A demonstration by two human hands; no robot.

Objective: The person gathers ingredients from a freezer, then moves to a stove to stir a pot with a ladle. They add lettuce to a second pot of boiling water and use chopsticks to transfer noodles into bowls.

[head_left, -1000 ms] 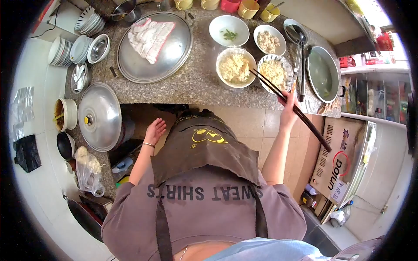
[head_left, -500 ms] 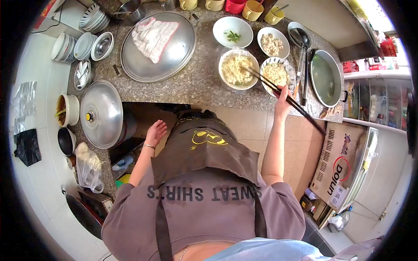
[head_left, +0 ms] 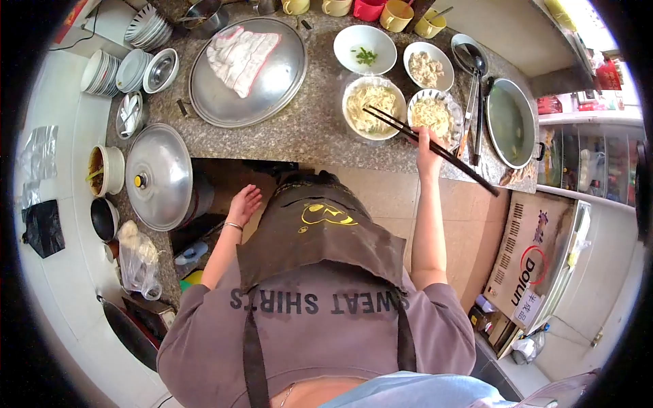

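My right hand (head_left: pixel 428 151) grips a pair of long dark chopsticks (head_left: pixel 469 172) at the front edge of the counter. Their tips are slightly apart over the pale noodles (head_left: pixel 377 102) in a plastic-lined white bowl (head_left: pixel 354 131). A smaller bowl (head_left: pixel 457 110) of noodles stands right beside it, just past my right fingers and partly covered by them. Behind these are a white bowl (head_left: pixel 343 44) with chopped greens and another bowl (head_left: pixel 445 66) with pale meat pieces. My left hand (head_left: pixel 245 204) hangs in front of the counter, holding nothing, its fingers loosely extended.
A large metal lid (head_left: pixel 272 102) with a cloth (head_left: pixel 241 58) on it lies left of the bowls. Tongs and a black-handled ladle (head_left: pixel 477 129) lie beside an oval pan (head_left: pixel 522 129) of liquid. A lidded pot (head_left: pixel 156 183) stands at left; a cardboard box (head_left: pixel 520 251) is at right.
My right hand has shifted a little left, and the chopsticks' tips have moved left across the noodles and now show above them. My left hand stays nearly in place.
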